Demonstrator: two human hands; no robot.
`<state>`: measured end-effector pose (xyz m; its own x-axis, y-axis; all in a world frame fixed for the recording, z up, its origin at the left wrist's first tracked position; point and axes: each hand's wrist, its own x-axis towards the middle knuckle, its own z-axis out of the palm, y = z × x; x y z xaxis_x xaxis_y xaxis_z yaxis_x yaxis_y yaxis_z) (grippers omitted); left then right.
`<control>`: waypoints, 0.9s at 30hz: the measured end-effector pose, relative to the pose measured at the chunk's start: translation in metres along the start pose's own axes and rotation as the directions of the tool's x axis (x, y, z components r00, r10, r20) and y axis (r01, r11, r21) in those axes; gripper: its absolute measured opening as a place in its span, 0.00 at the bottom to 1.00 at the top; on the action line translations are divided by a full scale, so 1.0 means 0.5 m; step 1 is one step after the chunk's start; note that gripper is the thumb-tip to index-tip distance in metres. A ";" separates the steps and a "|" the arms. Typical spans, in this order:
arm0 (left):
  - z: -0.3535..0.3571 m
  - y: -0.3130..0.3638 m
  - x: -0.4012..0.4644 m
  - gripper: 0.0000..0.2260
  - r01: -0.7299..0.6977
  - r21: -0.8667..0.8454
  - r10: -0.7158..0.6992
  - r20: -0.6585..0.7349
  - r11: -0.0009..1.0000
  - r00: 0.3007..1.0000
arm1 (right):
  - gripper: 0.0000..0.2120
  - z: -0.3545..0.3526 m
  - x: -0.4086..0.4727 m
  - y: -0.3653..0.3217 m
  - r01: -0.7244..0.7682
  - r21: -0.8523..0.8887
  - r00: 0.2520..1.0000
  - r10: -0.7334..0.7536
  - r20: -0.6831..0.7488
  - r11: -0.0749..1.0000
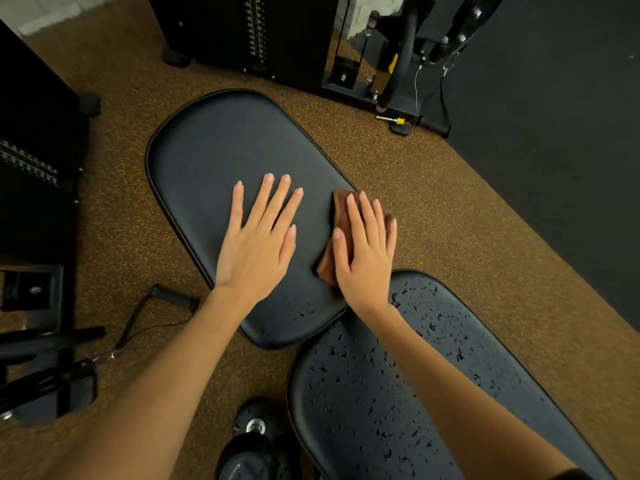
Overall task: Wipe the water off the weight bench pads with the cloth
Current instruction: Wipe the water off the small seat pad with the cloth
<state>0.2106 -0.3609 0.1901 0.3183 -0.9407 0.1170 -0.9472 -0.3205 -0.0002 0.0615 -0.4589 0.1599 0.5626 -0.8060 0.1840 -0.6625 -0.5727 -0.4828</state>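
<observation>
Two black bench pads fill the middle of the view. The far pad (214, 157) looks mostly dry, with a few drops near its near end. The near pad (363, 410) is covered in water drops. My left hand (258, 237) lies flat and open on the far pad, fingers spread. My right hand (367, 247) presses flat on a folded brown cloth (341, 206) at the far pad's right edge; most of the cloth is hidden under the palm.
Speckled brown rubber floor (450, 216) surrounds the bench. A weight-stack machine (256, 32) stands behind, another machine (34, 161) at the left. A cable handle (166, 296) lies on the floor at the left, a dumbbell (256, 434) below, a yellow-tipped pin (394, 120) at the right.
</observation>
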 end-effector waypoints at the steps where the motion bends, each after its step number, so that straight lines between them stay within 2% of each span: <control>1: 0.002 -0.001 -0.002 0.24 -0.003 0.013 0.002 0.002 1.000 1.000 | 0.25 0.008 0.015 -0.017 -0.056 -0.003 0.998 0.056 -0.024 0.998; 4: 0.004 0.001 -0.003 0.24 0.005 0.016 -0.005 -0.003 1.000 1.000 | 0.26 0.031 0.041 -0.068 -0.088 -0.036 0.995 0.086 -0.045 0.995; 9: 0.002 0.000 -0.006 0.24 -0.004 0.014 0.004 -0.001 1.000 1.000 | 0.25 0.015 -0.028 -0.063 0.193 -0.025 0.979 -0.191 0.069 0.981; 11: -0.001 0.001 -0.006 0.24 0.001 -0.012 -0.001 -0.007 1.000 1.000 | 0.25 -0.001 -0.052 -0.028 0.236 -0.001 0.966 -0.235 0.110 0.972; 14: -0.003 0.003 -0.005 0.23 0.011 -0.029 -0.011 -0.005 1.000 1.000 | 0.25 -0.008 -0.049 0.009 0.172 -0.006 0.982 -0.172 0.073 0.985; 19: -0.003 0.003 -0.005 0.23 0.018 -0.045 -0.018 -0.005 0.999 1.000 | 0.26 0.018 0.048 -0.040 -0.122 0.015 0.992 0.122 -0.029 0.992; 21: -0.004 0.003 -0.005 0.24 0.014 -0.044 -0.014 -0.004 0.999 1.000 | 0.27 0.026 0.088 -0.066 -0.102 0.015 0.995 0.102 -0.014 0.995; 25: -0.004 0.001 -0.006 0.24 0.007 -0.019 -0.007 0.003 1.000 1.000 | 0.26 0.022 0.128 -0.074 0.064 0.030 0.998 -0.065 0.023 0.998; 27: -0.004 0.002 -0.006 0.24 0.009 -0.027 -0.009 0.001 1.000 1.000 | 0.24 0.011 0.135 -0.057 -0.003 0.077 0.999 0.000 0.039 0.997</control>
<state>0.2087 -0.3582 0.1917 0.3272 -0.9379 0.1155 -0.9449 -0.3262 0.0282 0.1208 -0.4961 0.1813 0.5815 -0.7995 0.1507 -0.6242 -0.5572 -0.5476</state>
